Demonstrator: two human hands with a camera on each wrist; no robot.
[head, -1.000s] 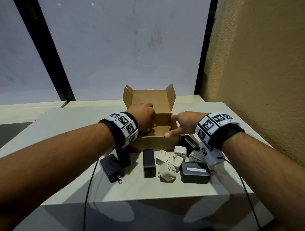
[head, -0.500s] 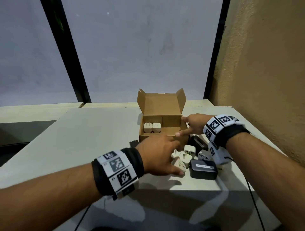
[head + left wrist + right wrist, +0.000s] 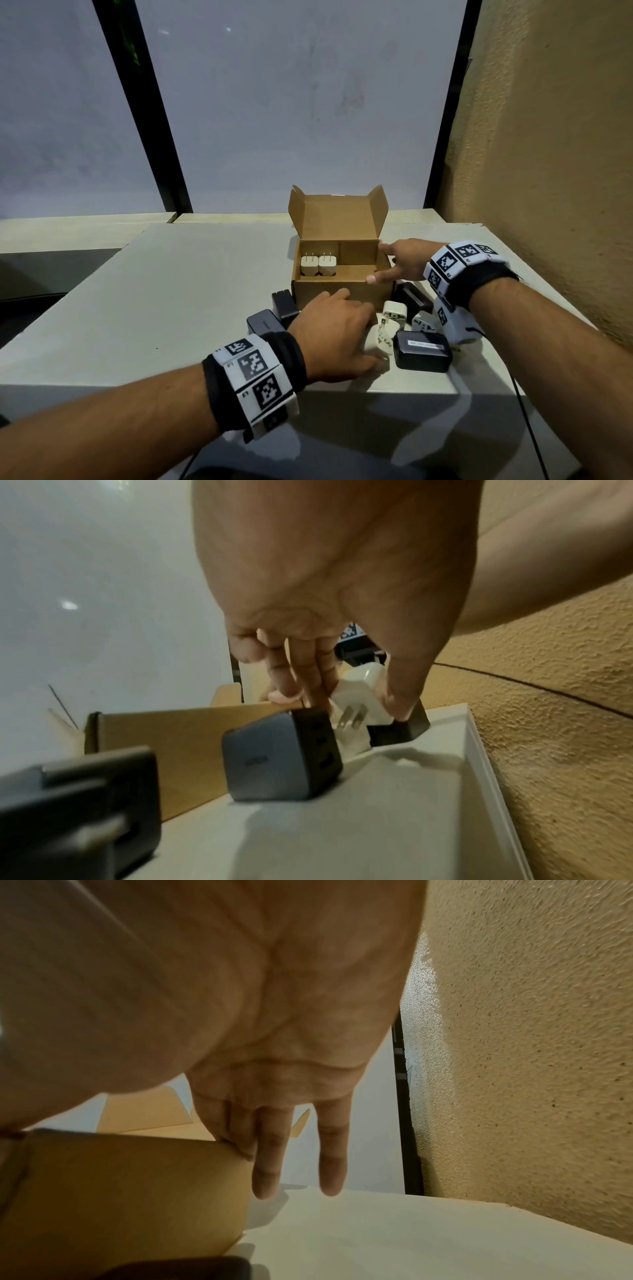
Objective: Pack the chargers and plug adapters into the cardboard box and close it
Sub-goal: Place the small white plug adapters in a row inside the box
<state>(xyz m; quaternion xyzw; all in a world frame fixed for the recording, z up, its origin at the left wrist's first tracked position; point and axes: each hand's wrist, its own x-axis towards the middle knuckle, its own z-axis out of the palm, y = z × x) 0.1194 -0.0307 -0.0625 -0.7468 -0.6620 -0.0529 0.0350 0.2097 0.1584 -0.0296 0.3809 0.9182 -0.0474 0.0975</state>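
Note:
The open cardboard box (image 3: 342, 291) stands mid-table with its lid up. Two white chargers (image 3: 318, 266) stand prongs-up in its left compartment. My left hand (image 3: 342, 329) is low in front of the box. Its thumb and fingers (image 3: 318, 680) pinch a white plug adapter (image 3: 363, 688), whose face shows beside the hand (image 3: 378, 339). My right hand (image 3: 399, 263) grips the box's right wall (image 3: 130, 1191), thumb on the front corner and two fingers (image 3: 267, 1164) down the outside.
In front of the box lie more white adapters (image 3: 394, 313), a flat black charger (image 3: 421, 351), a dark grey charger (image 3: 265, 322) and black chargers (image 3: 284, 303) (image 3: 411, 294). A rough wall (image 3: 548, 171) borders the pale table (image 3: 171, 291) on the right.
My left hand came out of the box and dropped to the adapters in front, closing on one. Two white chargers now show in the box. The right hand stayed on the box.

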